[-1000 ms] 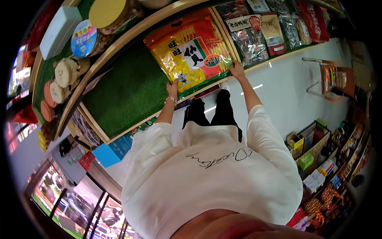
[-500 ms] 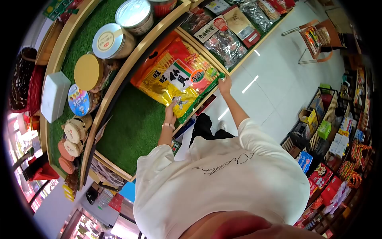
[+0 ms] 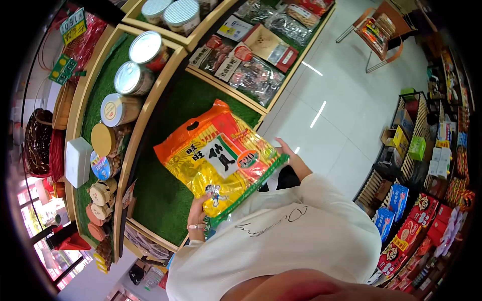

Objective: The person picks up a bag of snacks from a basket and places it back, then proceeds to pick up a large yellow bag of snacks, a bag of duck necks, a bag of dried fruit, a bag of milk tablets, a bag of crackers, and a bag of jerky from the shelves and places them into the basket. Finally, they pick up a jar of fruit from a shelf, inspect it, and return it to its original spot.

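A large orange and yellow bag of rice crackers [image 3: 221,163], printed with Chinese characters and "520", is tilted above the green turf-lined shelf bin [image 3: 158,200]. My left hand [image 3: 200,208] is closed on its lower left corner, thumb on top and the other fingers hidden beneath. At the right edge of the bag, my right hand [image 3: 290,153] grips near the green-trimmed corner; its fingers are partly hidden by the bag. The orange end with the handle hole points away from me, towards the far left.
Packaged meats [image 3: 251,70] fill the adjoining bin beyond. Jars and tubs [image 3: 120,108] line the raised wooden shelf on the left, beside a white box [image 3: 78,161]. Across the tiled floor [image 3: 326,108] stand a brown chair [image 3: 386,30] with packets on it and racks of boxed goods [image 3: 409,226].
The bag has come up out of the bin towards my body, with both hands at its near edge. My view has shifted, showing more of the bin's turf beyond the bag.
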The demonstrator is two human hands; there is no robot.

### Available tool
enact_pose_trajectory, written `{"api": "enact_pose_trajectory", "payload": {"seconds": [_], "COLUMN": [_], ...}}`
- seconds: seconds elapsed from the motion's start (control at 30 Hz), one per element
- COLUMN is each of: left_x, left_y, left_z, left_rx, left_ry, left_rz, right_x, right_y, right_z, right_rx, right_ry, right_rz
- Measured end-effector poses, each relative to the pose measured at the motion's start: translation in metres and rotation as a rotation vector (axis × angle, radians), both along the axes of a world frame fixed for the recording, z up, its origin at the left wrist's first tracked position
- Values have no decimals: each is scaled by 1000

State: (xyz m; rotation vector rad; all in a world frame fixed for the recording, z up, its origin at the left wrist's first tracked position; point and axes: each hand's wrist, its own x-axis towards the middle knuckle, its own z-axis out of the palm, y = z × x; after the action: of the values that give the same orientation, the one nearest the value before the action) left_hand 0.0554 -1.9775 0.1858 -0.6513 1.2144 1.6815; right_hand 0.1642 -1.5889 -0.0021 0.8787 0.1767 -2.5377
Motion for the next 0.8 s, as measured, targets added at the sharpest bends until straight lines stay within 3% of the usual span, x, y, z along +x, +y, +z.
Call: {"api": "enact_pose_trajectory", "payload": {"seconds": [0.07,0.1,0.2,0.27,0.37,0.47,0.57,0.8], "left_x": [17,21,30,33,32,32,43,86], "left_y": [22,37,85,128,206,275,366,544], "left_z": [23,38,52,48,58,67,72,73], "left_rx": [-64,-23,35,102,118,132,253,305], "left_ry": [95,56,172,260,299,284,359,365], "left_rz": [-155,-179,-314,-398,-523,-658,-801,-1114], "right_x": [2,12,50,83,122,176,234,344], "right_y": [19,36,74,102,148,187,220,301], "right_z": [24,49,95,89,140,194,203,217], "right_rx": [293,39,296,442,677,758,947,1009], "right_ry": [139,57,53,46,-12,-35,-130,-205], "right_rz": [270,336,360,188,-34,-250,-528,-833]}}
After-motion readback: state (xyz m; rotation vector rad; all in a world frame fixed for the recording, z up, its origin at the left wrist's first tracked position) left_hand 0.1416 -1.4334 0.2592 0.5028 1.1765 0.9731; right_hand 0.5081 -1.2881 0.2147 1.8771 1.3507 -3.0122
